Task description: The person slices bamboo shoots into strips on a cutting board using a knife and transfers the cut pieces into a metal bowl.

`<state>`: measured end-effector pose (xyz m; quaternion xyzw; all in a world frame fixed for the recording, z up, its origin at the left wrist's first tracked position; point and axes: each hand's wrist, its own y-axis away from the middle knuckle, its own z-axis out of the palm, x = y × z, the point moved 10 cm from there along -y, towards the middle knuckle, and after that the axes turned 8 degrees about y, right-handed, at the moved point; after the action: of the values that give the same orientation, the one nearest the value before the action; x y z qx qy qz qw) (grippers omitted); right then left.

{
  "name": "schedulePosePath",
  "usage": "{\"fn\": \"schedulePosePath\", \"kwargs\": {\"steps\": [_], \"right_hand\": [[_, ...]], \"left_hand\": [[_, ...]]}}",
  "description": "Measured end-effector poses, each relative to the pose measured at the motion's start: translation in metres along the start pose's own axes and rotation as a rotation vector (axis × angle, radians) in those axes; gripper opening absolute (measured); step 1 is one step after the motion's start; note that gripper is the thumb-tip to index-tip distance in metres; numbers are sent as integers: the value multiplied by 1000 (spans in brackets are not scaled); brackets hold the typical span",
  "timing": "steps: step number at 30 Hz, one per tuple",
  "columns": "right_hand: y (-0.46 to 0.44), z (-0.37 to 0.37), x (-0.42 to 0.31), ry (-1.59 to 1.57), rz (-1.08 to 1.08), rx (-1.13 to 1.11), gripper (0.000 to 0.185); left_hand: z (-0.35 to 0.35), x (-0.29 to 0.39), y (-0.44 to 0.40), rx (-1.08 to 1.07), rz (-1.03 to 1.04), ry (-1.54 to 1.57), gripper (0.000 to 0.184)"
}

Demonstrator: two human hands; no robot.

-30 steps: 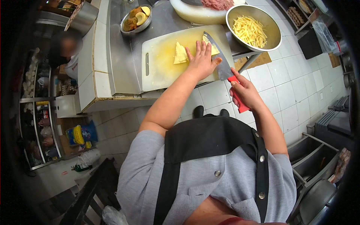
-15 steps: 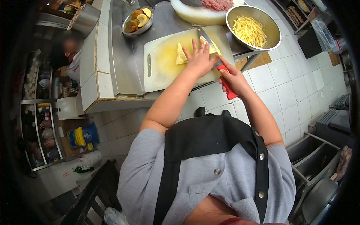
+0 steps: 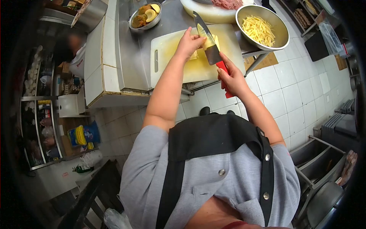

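Note:
My right hand [image 3: 233,78] is closed round the red handle of a kitchen knife [image 3: 212,55]. The blade points up and away over the white cutting board [image 3: 167,72], its flat side turned toward me. Yellow food sticks to the blade near its tip. My left hand [image 3: 187,45] is at the blade's left side, fingers apart and thumb touching the yellow piece there. Cut yellow pieces [image 3: 194,55] lie on the board, partly hidden by my left hand and the knife. Yellow juice stains the board.
A steel bowl of thin yellow strips [image 3: 259,30] stands at the board's right. Behind are a small bowl of peels and yellow halves [image 3: 145,17] and a pale tub [image 3: 207,14] with minced meat [image 3: 227,4]. Another person [image 3: 74,45] is at the left, beyond the tiled counter.
The knife has lifted off the board and turned its flat side up. My left hand has moved left, from lying flat over the yellow piece to the blade's side.

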<state>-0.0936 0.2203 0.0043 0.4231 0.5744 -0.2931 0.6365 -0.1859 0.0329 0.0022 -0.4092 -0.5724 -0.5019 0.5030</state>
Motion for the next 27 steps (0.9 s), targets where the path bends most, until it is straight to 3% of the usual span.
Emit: {"fn": "schedulePosePath", "kwargs": {"steps": [1,5,11,13,18,24,27], "right_hand": [[2,1,-3,94,-17,0,60],[9,5,-5,206,12,-7,60],[27,-2,-12,241,-34,32,61],[32,-9,-10,229,-16,78,60],[32,-10,19,248,113,21,60],[34,-8,22,141,130,15,61],[36,-8,22,143,137,20,61]], "left_hand": [[5,0,3,-68,-36,171,93],[-5,2,1,-102,-49,169,87],[-43,-3,-6,20,-72,-136,73],[-53,11,7,52,-55,231,67],[-71,23,14,-34,-32,272,68],[-79,-17,8,-58,-178,117,73],[-80,-44,-6,-21,-176,-302,77]]}}
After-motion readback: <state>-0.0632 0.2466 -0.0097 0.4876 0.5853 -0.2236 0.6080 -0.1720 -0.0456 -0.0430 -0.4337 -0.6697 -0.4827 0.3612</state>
